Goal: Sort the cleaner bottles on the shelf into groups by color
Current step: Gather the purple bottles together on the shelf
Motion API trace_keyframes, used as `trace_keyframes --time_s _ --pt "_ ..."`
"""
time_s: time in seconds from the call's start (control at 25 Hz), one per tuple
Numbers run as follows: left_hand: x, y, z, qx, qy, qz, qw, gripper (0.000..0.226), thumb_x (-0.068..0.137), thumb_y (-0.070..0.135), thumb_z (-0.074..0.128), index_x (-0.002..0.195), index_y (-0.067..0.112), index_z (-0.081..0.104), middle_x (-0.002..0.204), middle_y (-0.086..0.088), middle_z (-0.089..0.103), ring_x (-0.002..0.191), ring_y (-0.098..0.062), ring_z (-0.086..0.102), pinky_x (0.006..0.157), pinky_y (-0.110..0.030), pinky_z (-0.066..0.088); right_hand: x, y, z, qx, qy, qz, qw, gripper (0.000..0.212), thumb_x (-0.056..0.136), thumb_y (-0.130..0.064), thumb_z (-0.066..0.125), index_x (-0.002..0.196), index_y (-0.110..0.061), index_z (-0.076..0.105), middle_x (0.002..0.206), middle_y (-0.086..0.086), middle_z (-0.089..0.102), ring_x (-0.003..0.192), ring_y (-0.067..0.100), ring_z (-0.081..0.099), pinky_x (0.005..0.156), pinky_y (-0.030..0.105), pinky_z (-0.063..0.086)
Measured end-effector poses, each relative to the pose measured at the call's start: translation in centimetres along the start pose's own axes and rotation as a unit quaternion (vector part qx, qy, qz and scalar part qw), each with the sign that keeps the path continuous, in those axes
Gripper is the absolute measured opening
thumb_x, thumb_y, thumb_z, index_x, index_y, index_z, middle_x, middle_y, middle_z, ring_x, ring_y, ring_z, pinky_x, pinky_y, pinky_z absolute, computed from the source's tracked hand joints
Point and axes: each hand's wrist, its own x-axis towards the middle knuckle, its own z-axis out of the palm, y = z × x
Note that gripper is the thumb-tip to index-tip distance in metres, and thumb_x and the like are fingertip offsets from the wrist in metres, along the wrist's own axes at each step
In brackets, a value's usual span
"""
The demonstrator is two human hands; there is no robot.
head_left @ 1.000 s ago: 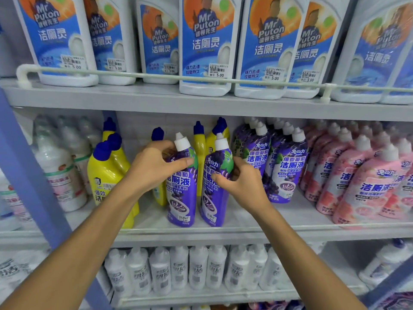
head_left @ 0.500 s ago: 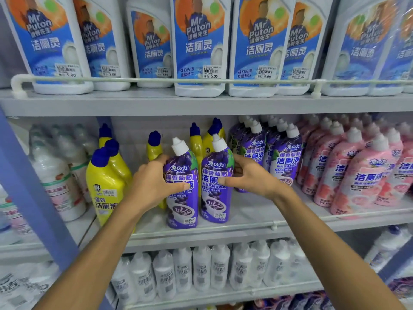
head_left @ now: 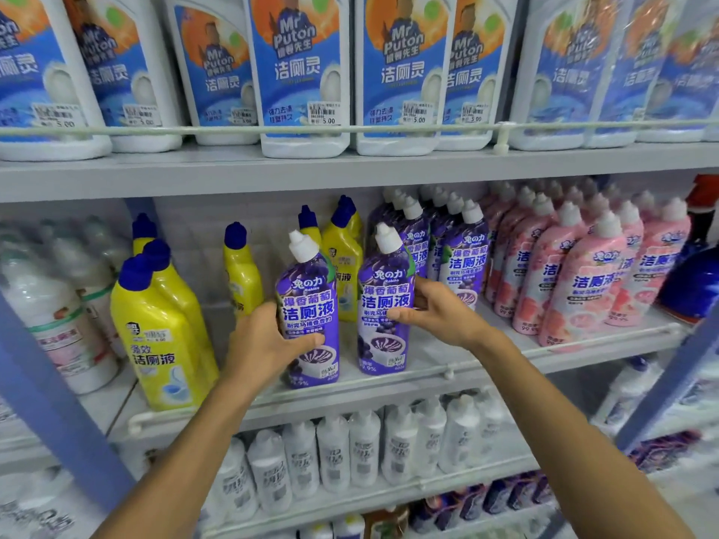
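At frame centre, the left hand point(head_left: 268, 344) and right hand point(head_left: 435, 313) each grip a purple white-capped plastic cleaner bottle point(head_left: 309, 305) point(head_left: 385, 301) on the grey shelf point(head_left: 428, 367); likely liquid-heavy, slick, best held mid-body.

We record: blue-label bottles point(head_left: 299, 72), tops cut by the upper edge; white bottles point(head_left: 58, 317) at left, blurred, labels unreadable; rear purple bottles point(head_left: 465, 262), mostly hidden; left hand point(head_left: 264, 344), fingers behind left purple bottle point(head_left: 311, 301); right hand point(head_left: 439, 317), fingertips behind right purple bottle point(head_left: 385, 297); dark blue item point(head_left: 688, 285), cut by right edge.
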Motion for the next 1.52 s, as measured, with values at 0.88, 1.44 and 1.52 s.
trace_keyframes --time_s 0.88,1.44,1.52 --pt "1.8 9.2 16.1 -0.067 0.0 0.051 0.996 0.063 0.068 0.047 0.088 0.115 0.017 0.059 0.111 -0.001 0.075 0.097 -0.026 0.072 0.078 -0.042 0.06 -6.6 7.4 -9.1 -0.128 0.185 0.083 0.971 0.056 0.07 -0.051 0.086 0.113 -0.024 0.062 0.107 -0.014 0.075 0.098 -0.001 0.071 0.093 0.03 0.058" --pt "4.3 7.8 20.0 -0.128 0.055 -0.009 0.99 0.038 0.07 0.036 0.091 0.092 0.017 0.066 0.082 0.003 0.075 0.073 -0.017 0.071 0.068 -0.041 0.06 -4.9 10.6 -6.6 -0.179 0.358 0.065 0.914 0.053 0.076 -0.044 0.085 0.118 -0.018 0.065 0.104 -0.007 0.07 0.094 0.007 0.065 0.079 0.02 0.05" --pt "4.6 7.7 20.3 -0.137 0.061 -0.022 0.988 0.037 0.071 0.038 0.09 0.088 0.016 0.066 0.08 0.003 0.074 0.072 -0.017 0.071 0.067 -0.043 0.06 -4.8 11.1 -6.6 -0.189 0.353 0.066 0.914 0.055 0.077 -0.047 0.083 0.119 -0.018 0.064 0.105 -0.006 0.07 0.095 0.009 0.065 0.079 0.021 0.052"
